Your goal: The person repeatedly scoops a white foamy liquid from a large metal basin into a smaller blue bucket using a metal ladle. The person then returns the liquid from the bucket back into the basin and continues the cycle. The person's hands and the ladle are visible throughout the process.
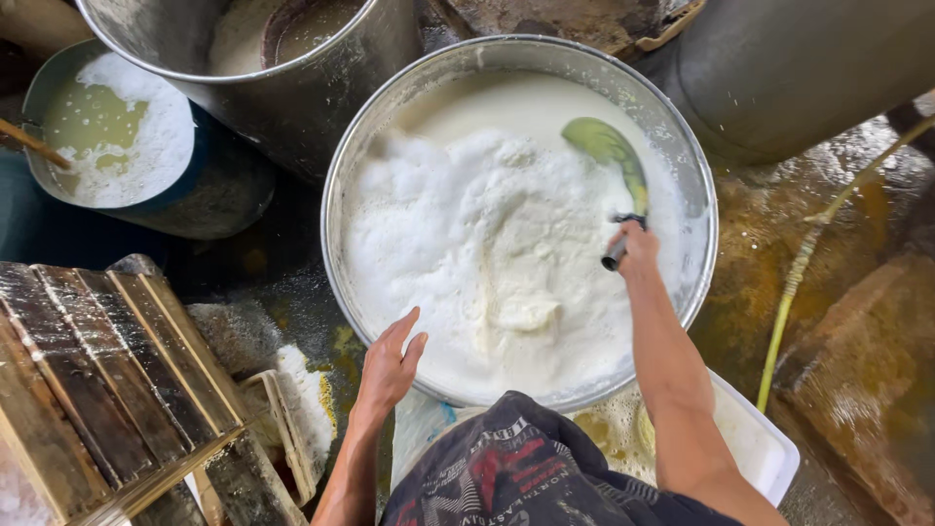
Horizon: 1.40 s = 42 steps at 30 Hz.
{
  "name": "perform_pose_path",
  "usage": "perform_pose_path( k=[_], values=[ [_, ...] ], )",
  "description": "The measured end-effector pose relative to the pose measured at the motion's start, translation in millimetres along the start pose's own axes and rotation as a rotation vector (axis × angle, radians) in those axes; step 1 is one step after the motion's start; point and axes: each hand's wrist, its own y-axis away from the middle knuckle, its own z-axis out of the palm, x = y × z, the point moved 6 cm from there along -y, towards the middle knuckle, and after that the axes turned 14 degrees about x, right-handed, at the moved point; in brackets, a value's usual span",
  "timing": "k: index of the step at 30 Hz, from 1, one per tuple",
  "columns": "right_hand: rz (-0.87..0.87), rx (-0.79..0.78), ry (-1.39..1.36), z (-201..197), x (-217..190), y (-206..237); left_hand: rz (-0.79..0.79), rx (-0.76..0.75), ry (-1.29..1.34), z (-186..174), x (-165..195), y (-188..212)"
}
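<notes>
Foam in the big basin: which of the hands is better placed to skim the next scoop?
Right. The right hand already grips the green ladle, whose bowl lies on the foam at the far side. The left hand rests open at the basin near rim, holding nothing.

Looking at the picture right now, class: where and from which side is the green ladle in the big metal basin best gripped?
Grip the green ladle by its dark handle end, which points back toward the person over the foam, coming from the near right. Its scoop lies away in the milky liquid of the basin. The right hand already grips there; the left hand rests at the near rim.
</notes>
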Motion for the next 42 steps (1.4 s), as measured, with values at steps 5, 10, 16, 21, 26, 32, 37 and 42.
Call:
perform_pose_path(
  k=[5, 10, 16, 21, 26, 32, 37, 42],
  values=[
    [0.168, -0.165, 0.130, 105.1, 20.2, -26.1, -0.147, 0.048, -0.046, 24.0, 3.7, -13.8],
    [0.136, -0.231, 0.291, 191.4, 25.9, -27.7, -0.137, 0.114, -0.130, 47.8, -4.8, -38.3],
    [-0.342, -0.348, 0.610, 260.0, 17.6, 17.5, -0.030, 0.210, -0.207, 71.2, -30.1, -58.2],
    [-0.936, -0.417, 0.891, 263.6, 13.6, 78.6, 0.138, 0.289, -0.348, 84.9, -42.1, -56.3],
    [-0.789, -0.462, 1.129, 211.0, 41.1, 115.0, 0.229, 0.207, -0.442, 87.7, -50.9, -19.9],
    [-0.855, -0.354, 1.118, 134.8, 50.7, 136.8, 0.307, 0.124, -0.457, 88.0, -70.2, 18.9],
    [-0.966, -0.214, 1.051, 62.9, 48.9, 143.7, 0.432, 0.086, -0.452, 79.0, -83.1, 30.1],
    [-1.024, 0.037, 1.040, -0.9, 40.5, 160.1, 0.461, 0.043, -0.454, 62.8, -102.4, 24.2]
  ],
)
